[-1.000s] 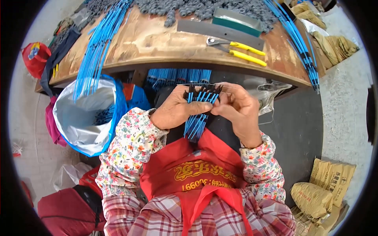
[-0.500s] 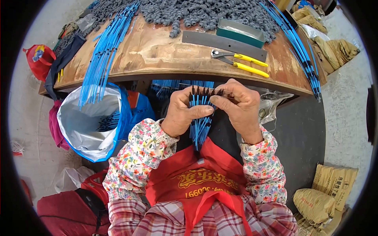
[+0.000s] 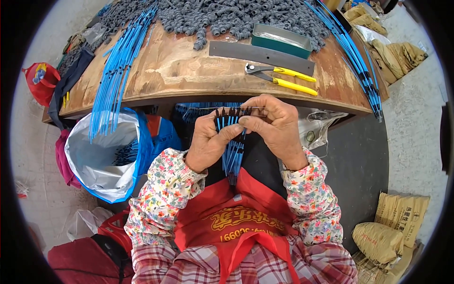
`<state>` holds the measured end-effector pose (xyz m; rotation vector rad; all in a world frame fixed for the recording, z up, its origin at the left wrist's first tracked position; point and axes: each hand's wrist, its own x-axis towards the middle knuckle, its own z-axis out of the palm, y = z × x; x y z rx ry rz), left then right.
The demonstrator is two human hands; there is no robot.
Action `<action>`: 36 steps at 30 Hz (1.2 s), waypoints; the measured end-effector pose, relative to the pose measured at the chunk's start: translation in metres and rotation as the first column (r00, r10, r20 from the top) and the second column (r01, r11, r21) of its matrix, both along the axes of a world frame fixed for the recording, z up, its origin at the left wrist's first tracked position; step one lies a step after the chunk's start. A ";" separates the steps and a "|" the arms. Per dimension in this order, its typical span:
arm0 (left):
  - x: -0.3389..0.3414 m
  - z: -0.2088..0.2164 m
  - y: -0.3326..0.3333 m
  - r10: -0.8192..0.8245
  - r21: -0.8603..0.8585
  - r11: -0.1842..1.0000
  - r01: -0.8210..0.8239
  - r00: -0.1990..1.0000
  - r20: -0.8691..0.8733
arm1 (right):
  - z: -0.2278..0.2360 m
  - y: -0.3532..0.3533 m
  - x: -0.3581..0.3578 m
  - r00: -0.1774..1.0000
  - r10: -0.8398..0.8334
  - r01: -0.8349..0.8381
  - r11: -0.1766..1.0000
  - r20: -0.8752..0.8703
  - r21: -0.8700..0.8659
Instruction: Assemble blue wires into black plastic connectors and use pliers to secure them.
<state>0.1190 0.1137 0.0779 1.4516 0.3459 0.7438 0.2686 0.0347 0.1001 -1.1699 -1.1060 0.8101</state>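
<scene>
Between both hands (image 3: 246, 132), blue rods (image 3: 231, 151).

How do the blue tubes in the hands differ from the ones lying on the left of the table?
The held tubes are short, bunched upright between left hand and right hand, black tips up. The table tubes are much longer, lie loose and flat, and overhang the table edge above the bag. Both are thin and bright blue.

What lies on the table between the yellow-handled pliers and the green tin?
In the head view, a long flat grey strip lies between the pliers and the green tin.
</scene>
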 end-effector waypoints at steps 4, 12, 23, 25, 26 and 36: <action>-0.002 0.000 0.001 0.025 -0.040 0.999 -0.025 1.000 -0.002 | -0.007 0.002 -0.001 0.999 0.000 0.000 1.000 -0.047 -0.012; -0.002 -0.006 0.012 0.019 -0.063 0.998 -0.021 0.999 -0.039 | -0.011 0.012 -0.002 0.992 -0.044 0.037 0.997 0.122 0.062; 0.001 -0.006 0.010 0.052 -0.063 0.997 -0.054 0.998 -0.030 | -0.002 0.008 -0.004 0.995 -0.094 0.095 0.995 0.028 -0.018; 0.002 -0.006 0.008 0.057 -0.055 0.997 -0.058 0.998 -0.017 | -0.006 0.007 -0.001 0.997 -0.049 0.052 0.997 0.061 -0.052; 0.003 -0.006 0.007 0.058 -0.060 0.997 -0.058 0.998 -0.008 | -0.006 0.006 0.001 0.996 -0.030 0.035 0.997 0.081 -0.069; -0.003 -0.005 0.004 0.067 -0.182 0.981 -0.062 0.997 0.024 | 0.025 0.028 0.035 0.990 -0.006 0.019 0.995 0.142 -0.095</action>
